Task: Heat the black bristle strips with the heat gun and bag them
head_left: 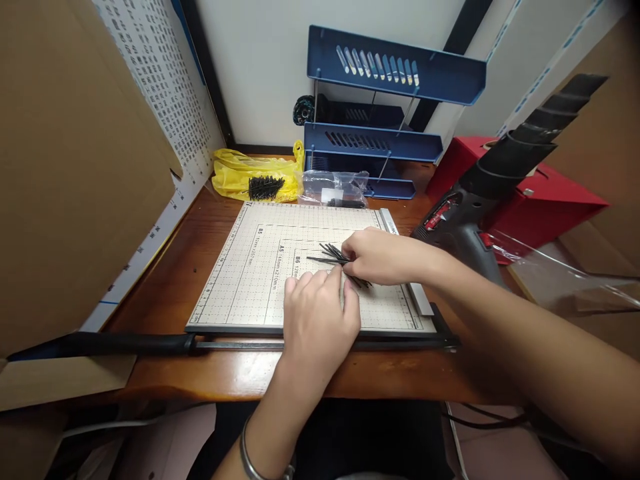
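A small bundle of thin black strips (330, 252), perhaps tubing, lies askew on the gridded board of a paper cutter (240, 280). My right hand (375, 257) reaches in from the right, its thumb and fingers closed around the bundle's middle; ends stick out on both sides. My left hand (320, 303) rests palm down near the board's front edge, fingers partly bent and thumb apart, holding nothing visible. Its index fingertip meets the strips beside my right fingers. The cutter's long arm with a black handle (130, 343) lies lowered along the front edge.
Behind the board are a yellow plastic bag (240, 167) with a pile of short black pieces (266, 188) and a clear bag (333, 187). A blue tiered rack (373, 137) stands at the back. On the right are a black blower-like tool (493, 170) and a red box (555, 190).
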### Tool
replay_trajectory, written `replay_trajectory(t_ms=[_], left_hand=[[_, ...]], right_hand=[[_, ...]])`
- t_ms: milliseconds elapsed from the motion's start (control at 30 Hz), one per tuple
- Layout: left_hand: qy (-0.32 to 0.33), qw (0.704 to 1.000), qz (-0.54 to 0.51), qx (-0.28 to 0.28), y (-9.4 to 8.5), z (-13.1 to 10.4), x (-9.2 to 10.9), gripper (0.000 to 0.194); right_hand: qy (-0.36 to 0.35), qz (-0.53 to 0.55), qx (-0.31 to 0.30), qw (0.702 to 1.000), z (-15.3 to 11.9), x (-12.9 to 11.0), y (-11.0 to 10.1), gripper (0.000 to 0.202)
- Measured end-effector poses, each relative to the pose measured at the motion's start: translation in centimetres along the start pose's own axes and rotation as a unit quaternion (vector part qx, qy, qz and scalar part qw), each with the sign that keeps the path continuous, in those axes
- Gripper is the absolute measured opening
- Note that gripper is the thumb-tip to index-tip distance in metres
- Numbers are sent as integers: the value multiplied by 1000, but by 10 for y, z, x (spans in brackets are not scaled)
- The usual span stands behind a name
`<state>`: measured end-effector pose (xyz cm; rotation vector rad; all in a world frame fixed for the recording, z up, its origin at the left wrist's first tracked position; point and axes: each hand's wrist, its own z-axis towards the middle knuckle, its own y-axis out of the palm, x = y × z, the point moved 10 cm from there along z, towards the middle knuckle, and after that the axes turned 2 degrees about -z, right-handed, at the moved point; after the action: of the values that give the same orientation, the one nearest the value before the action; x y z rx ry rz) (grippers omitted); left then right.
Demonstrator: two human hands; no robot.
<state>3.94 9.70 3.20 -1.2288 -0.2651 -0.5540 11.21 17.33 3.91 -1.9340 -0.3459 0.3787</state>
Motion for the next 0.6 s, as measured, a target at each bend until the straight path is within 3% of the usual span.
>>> replay_trajectory(t_ms=[167, 333, 600], left_hand=[[-26, 999, -20, 29, -3, -1, -6, 30], [-27, 1000, 10, -2, 1, 1, -3, 27], [-63, 993, -97, -6, -7, 2, -9, 21]], right_hand=[[7, 100, 47, 994, -3, 11, -2, 33], [-19, 177, 52, 983, -8, 8, -5, 35], [-27, 266, 143, 953, -22, 0, -13, 33]])
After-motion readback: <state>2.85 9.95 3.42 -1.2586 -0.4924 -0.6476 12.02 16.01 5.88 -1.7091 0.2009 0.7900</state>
